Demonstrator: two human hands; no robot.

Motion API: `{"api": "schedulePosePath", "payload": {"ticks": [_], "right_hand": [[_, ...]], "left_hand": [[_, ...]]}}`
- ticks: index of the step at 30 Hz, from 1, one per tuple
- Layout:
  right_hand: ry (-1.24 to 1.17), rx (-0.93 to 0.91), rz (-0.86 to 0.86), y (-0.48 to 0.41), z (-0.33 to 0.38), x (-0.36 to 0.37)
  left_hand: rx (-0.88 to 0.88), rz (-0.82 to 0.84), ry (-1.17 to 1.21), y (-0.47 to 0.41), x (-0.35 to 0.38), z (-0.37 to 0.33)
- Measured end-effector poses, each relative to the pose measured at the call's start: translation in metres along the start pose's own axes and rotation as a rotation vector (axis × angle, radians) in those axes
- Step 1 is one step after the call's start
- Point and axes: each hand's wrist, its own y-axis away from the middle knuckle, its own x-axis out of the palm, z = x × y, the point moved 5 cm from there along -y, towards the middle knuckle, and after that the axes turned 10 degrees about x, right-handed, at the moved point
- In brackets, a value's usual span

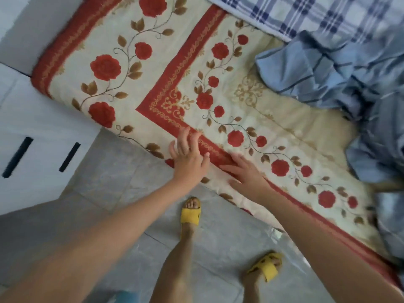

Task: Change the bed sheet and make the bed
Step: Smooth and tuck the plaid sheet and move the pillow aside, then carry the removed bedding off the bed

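A cream sheet with red roses and red borders [251,110] covers the mattress, which runs from upper left to lower right. My left hand [189,154] hovers with fingers spread over the sheet's near edge. My right hand [247,173] lies flat on the red border stripe beside it, fingers straight. A crumpled light blue sheet [349,73] is heaped on the bed's right side. A blue and white checked cloth [306,16] lies at the top right.
A white cabinet [32,136] with two black slot handles stands left of the bed corner. Grey floor tiles [122,189] lie between it and the bed. My feet in yellow slippers [190,213] stand close to the bed's edge.
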Motion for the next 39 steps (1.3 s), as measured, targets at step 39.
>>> {"api": "schedulePosePath", "payload": {"ticks": [39], "right_hand": [[-1.063, 0.694, -0.698, 0.676, -0.387, -0.102]], "left_hand": [[0.490, 1.009, 0.292, 0.188, 0.070, -0.710]]}}
